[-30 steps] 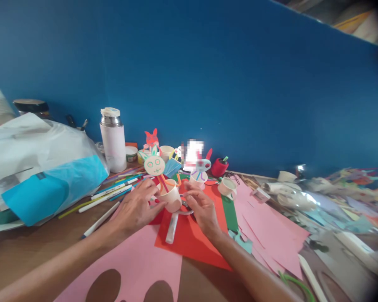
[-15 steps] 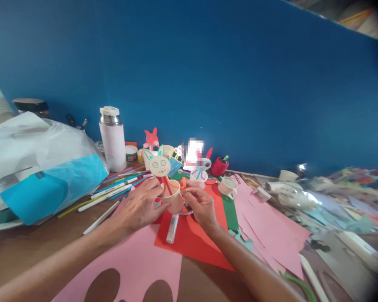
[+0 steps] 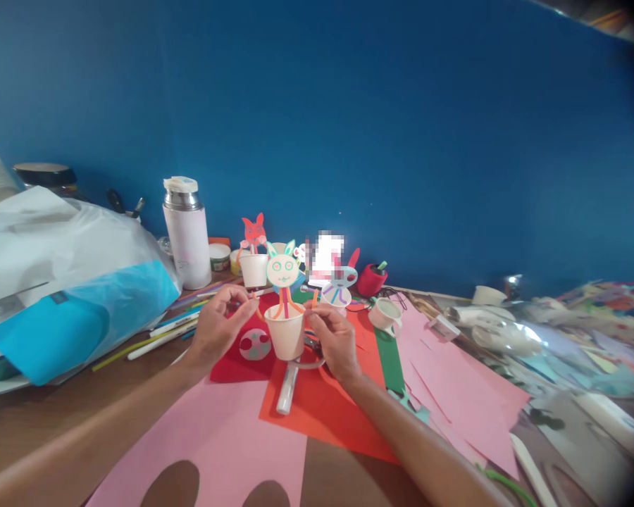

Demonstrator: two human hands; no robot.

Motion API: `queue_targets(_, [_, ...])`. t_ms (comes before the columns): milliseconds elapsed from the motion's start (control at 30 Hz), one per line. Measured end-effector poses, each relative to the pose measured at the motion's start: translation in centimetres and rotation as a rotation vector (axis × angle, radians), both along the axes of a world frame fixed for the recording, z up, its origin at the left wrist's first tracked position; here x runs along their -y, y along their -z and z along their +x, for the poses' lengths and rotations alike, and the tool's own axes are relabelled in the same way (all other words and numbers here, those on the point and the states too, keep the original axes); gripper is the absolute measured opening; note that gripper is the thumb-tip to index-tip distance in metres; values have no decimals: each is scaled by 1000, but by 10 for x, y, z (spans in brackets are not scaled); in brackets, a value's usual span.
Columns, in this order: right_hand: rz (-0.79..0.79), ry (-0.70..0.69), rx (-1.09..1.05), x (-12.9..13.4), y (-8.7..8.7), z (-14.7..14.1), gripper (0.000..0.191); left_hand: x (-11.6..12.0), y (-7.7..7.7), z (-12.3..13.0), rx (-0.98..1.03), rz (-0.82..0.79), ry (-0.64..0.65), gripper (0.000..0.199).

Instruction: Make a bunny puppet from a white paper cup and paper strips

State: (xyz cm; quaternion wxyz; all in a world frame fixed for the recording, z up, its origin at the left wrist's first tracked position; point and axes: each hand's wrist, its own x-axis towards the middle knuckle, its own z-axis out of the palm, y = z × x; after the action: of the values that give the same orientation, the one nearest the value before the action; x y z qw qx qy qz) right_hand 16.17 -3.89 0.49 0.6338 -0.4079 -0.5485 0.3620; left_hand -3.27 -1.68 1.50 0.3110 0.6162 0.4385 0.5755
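A white paper cup stands upright in front of me. A rabbit face cut from pale paper with green outlines rises from it on a dark red stem. Orange pipe cleaners bend from inside the cup out over both sides of its rim. Left of the cup, my left hand pinches the tip of one orange pipe cleaner between thumb and finger. My right hand is closed on the other orange end at the right rim. A clear tube lies just before the cup.
Pink paper with cut-out holes and red-orange sheets cover the front. Behind are a red cat figure in a cup, another figure cup and a thermos. A mug stands right; markers lie left.
My left hand has moved off the cup's side out to the left, now holding the pipe cleaner tip. The rabbit face has shifted right and stands straighter above the cup.
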Motion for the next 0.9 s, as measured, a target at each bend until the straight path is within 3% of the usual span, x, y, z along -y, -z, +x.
queue_targets(100, [-22,-31,-18,1,-1,0,8,-13,-2,3,341,-295,229,26])
queue_targets(200, [-39,-36,-27,-3,-3,-4,8,-16,-9,7,517,-384,405,31])
queue_targets(267, [-36,-53,-40,-7,-5,-11,9,-14,-15,7,571,-422,451,27])
queue_targets(433, [-45,-129,-58,-11,-3,-36,11,-13,-23,1,629,-479,367,20])
queue_targets(533, [-45,-108,-42,-10,6,-45,11,-15,-22,-4,612,-507,322,19])
queue_targets(700, [-73,-89,-31,-10,17,-44,13,-16,-17,-4,582,-552,322,25])
queue_targets(900, [-89,-107,-10,-11,15,-39,15,-12,-18,-1,546,-551,306,18])
